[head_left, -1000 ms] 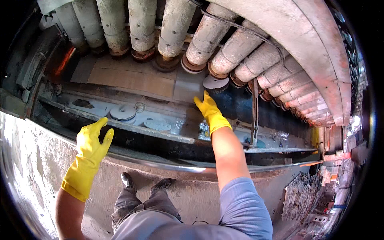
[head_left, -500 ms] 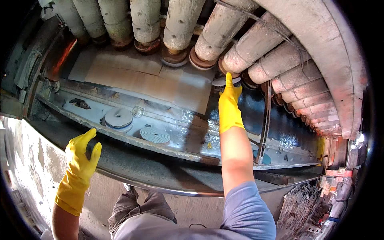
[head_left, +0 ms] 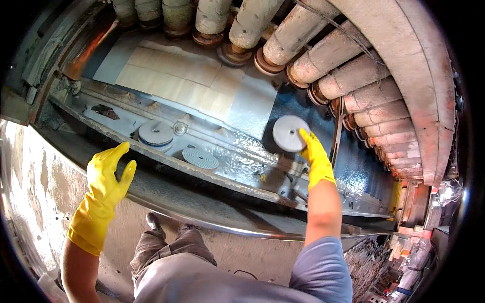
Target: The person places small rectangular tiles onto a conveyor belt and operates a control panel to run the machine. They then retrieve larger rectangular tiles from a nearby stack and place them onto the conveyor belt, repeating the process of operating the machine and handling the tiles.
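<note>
Right hand (head_left: 314,157) in yellow glove, fingers pinching grey disc (head_left: 290,133) at edge, disc up over dark wet bed below rollers (head_left: 323,55). Left hand (head_left: 106,174) open, empty, hovering near rail (head_left: 166,160). Two more discs on rail.

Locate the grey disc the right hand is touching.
In the head view, right of centre: the grey disc sits at the right hand fingertips, below the row of rollers.

No pkgs, labels, signs, screens.
</note>
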Motion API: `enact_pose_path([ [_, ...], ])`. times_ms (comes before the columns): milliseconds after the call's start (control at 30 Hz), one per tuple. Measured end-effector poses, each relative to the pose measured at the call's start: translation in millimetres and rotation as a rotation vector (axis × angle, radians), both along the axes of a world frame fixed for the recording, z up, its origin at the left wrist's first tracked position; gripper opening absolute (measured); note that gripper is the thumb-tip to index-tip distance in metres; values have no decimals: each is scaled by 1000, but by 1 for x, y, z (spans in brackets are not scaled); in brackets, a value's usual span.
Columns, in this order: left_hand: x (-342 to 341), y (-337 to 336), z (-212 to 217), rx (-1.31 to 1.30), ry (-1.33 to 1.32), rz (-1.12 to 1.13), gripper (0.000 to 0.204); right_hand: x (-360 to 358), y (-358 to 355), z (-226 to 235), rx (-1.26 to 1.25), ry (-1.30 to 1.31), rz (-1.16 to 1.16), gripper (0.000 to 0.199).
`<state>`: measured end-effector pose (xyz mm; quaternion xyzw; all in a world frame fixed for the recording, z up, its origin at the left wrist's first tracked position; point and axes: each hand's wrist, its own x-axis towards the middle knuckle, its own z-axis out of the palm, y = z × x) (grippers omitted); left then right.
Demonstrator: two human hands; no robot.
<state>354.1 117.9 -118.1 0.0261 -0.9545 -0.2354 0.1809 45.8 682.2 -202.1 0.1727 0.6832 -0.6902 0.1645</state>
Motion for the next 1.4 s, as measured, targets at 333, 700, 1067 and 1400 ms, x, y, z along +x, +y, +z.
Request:
enact_pose_path([
  [333, 2, -4, -6, -32, 182, 0, 42, 55, -50, 56, 1341, 133, 755, 69],
  [700, -27, -3, 30, -22, 34, 7, 44, -38, -145, -66, 1373, 733, 587, 85],
  [1067, -61, 5, 53, -15, -68, 90, 39, -65, -138, -45, 1298, 716, 797, 73],
  [1400, -89, 3, 72, 16, -221, 145, 45, -54, -162, -16, 1460, 580, 844, 74],
])
